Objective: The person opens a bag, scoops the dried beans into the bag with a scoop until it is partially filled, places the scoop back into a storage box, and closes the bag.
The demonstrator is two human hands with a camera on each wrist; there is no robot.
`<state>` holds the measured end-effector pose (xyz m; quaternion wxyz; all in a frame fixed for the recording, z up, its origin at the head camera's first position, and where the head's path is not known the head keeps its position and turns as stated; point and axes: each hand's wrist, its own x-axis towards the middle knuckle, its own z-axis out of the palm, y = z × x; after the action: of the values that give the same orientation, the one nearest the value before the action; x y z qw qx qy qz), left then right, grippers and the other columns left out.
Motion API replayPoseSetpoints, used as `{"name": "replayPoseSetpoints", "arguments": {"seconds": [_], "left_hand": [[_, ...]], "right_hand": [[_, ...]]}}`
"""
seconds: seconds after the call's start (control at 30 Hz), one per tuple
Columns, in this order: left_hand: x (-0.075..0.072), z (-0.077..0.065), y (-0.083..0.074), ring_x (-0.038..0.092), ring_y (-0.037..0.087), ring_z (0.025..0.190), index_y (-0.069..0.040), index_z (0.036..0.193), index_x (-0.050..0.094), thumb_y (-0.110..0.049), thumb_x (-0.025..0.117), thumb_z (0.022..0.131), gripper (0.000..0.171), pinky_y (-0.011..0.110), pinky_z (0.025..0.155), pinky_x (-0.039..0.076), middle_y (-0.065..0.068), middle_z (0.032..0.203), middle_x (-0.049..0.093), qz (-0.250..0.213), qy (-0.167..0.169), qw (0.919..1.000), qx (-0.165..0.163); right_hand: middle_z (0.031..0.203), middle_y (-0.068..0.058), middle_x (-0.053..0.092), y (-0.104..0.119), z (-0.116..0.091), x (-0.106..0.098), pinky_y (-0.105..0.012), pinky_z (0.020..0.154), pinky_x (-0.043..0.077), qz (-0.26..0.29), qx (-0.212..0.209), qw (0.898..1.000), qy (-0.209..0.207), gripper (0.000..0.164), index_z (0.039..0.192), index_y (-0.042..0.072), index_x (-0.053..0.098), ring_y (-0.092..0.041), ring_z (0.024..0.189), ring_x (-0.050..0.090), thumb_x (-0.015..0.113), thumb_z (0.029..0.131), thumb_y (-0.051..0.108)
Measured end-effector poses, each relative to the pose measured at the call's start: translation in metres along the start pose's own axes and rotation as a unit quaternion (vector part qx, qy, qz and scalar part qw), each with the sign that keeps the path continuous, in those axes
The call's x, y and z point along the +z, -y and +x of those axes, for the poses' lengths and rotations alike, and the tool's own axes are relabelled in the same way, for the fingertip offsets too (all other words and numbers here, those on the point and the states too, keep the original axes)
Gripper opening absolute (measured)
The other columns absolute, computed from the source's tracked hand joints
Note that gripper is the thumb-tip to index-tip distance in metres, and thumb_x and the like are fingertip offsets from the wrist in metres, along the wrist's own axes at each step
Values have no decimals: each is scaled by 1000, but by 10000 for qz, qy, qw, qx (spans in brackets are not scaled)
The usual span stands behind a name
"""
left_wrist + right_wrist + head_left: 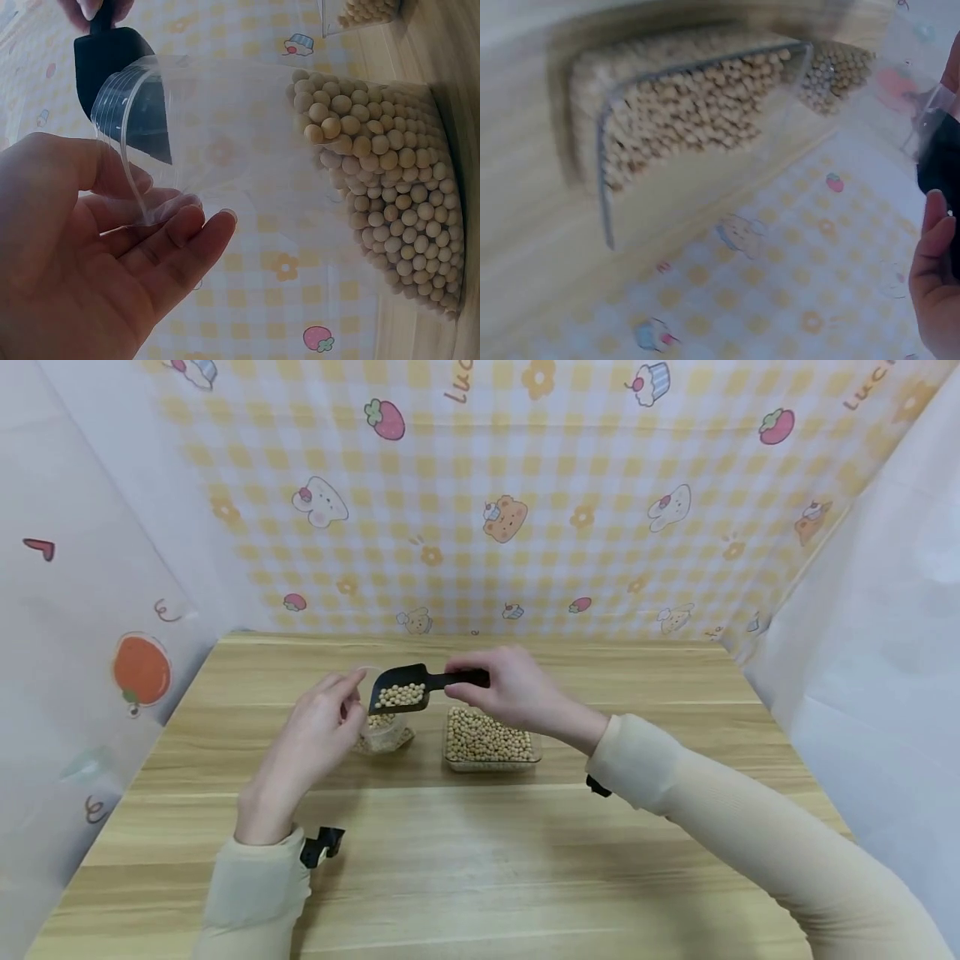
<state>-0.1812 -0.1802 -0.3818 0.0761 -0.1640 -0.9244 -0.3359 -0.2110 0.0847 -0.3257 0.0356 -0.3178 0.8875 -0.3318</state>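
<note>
My right hand (517, 689) pinches the handle of a black scoop (401, 677), which holds a small load of pale round soybeans (400, 695). The scoop's front edge overlaps the mouth of a clear plastic bag (240, 150). That bag stands on the table with soybeans (405, 217) filling its lower part. At its mouth, my left hand (322, 718) pinches the rim between thumb and fingers, keeping it spread. To the right of the bag sits a clear rectangular container (491, 766) of soybeans, below my right hand.
Under everything is a light wooden table (487, 877). A yellow-checked cloth (450, 477) with cartoon prints hangs behind it, and white sheets (862, 635) hang at both sides. Each sleeve carries a small black wrist mount (322, 846).
</note>
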Motion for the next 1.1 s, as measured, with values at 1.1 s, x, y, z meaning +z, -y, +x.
{"name": "replayPoseSetpoints", "arguments": {"seconds": [1.1], "left_hand": [[3, -1, -5, 46, 18, 68, 11, 139, 47, -3, 45, 92, 48, 31, 56, 41, 7, 88, 52, 244, -164, 9994, 158]], "right_hand": [[75, 1, 61, 57, 31, -39, -26, 58, 45, -1768, -534, 9787, 894, 11, 82, 10, 69, -14, 64, 53, 66, 92, 12]]}}
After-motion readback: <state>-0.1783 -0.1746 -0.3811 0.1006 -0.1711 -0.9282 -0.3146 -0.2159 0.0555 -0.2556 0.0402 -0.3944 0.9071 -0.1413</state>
